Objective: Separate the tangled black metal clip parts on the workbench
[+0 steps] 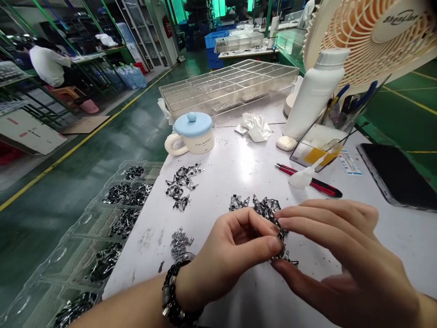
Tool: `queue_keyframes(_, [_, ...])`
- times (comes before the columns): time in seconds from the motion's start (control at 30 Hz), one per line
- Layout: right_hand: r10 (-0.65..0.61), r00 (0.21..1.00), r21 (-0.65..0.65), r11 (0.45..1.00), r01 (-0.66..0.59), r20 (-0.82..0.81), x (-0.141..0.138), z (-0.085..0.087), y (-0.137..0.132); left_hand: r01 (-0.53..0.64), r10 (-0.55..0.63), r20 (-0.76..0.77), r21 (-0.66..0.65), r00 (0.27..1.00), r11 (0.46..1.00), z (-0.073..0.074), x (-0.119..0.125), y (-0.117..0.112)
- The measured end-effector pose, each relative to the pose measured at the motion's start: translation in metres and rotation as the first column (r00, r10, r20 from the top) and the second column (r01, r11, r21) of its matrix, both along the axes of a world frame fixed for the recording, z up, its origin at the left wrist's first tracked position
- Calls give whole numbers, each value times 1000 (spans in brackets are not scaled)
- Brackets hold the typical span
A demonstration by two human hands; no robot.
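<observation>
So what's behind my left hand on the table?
A pile of small black-and-silver parts shows just beyond your left hand. The hand covers its near side, so how far it extends there can't be seen.

Parts pile (265, 207) on table (218, 177), before tissue (256, 128); mug (198, 140) left of tissue, phone (403, 175) right, case (232, 84) behind.
</observation>
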State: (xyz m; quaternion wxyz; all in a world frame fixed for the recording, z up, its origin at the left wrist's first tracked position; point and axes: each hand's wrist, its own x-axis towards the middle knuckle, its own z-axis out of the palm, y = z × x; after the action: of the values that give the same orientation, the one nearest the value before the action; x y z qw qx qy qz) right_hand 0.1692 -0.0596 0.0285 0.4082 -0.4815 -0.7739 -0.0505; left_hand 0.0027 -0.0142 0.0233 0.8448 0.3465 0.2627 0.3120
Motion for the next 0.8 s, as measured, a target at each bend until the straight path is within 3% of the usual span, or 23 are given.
queue_keyframes(0.17, [-11,1000,50,999,9,29,3,4,-2,0,0,3,3,1000,1000,0,1,-1])
queue_keyframes(0.4, [-38,999,69,997,39,-20,3,6,-1,93,-93,-12,-8,996,996,0,-1,1])
queue_keyframes(0.8, [-32,999,61,998,32,10,1,4,-1,18,-19,-30,-26,999,1000,-1,0,0])
